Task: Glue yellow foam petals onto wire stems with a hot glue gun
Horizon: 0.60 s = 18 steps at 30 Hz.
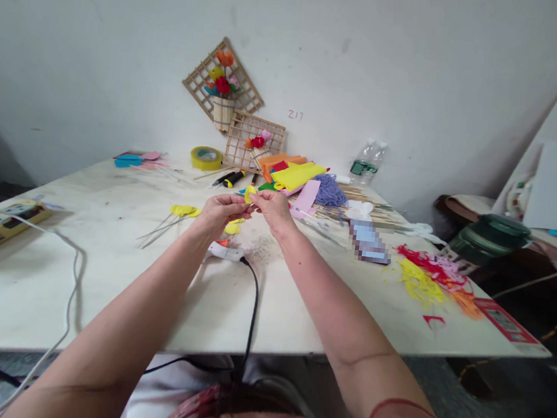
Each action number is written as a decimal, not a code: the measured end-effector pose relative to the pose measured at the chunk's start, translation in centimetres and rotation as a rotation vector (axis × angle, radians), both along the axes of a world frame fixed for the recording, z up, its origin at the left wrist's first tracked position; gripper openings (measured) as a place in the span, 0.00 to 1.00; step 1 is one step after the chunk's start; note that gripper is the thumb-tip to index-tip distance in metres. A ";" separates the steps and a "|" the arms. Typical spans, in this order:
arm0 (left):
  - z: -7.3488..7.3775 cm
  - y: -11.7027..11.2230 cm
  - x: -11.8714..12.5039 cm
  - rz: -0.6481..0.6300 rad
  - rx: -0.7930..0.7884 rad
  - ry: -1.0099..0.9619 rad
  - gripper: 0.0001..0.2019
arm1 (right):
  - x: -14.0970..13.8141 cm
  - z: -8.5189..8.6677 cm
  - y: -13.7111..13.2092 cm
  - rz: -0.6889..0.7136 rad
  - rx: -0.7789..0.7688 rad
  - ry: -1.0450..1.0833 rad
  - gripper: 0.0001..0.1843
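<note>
1. Yellow piece (249,194): it sits at the centre of the frame, between your hands.
2. Left of centre, stemmed yellow pieces (184,211) lie on the table (283,317).
3. Your left hand (221,214) has its fingertips bunched at the piece's lower edge; whether they clamp it, I cannot tell.
4. Just below that hand lies a white corded tool (226,252).
5. Your right hand (273,210) pinches the piece's right edge.
6. Right of centre lies a phone (368,241); coloured strips (418,284) lie farther right.
</note>
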<state>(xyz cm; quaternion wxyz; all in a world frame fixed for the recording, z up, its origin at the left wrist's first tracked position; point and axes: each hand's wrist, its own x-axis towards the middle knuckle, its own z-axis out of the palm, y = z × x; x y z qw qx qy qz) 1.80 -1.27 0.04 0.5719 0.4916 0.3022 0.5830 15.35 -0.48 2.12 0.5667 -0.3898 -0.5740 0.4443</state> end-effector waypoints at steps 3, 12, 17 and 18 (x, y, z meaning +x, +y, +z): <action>0.0 0.0 -0.1 -0.015 0.014 0.005 0.10 | 0.1 0.1 -0.1 0.031 -0.026 0.016 0.12; -0.2 0.2 -0.1 -0.058 0.039 0.047 0.08 | 0.4 -0.1 0.1 0.057 0.004 -0.010 0.17; -0.3 0.2 -0.1 -0.054 0.028 0.069 0.09 | 0.3 -0.4 0.7 0.019 0.017 -0.002 0.17; -0.3 0.2 -0.1 -0.055 0.028 0.071 0.09 | 0.3 -0.5 0.7 0.020 0.018 0.001 0.17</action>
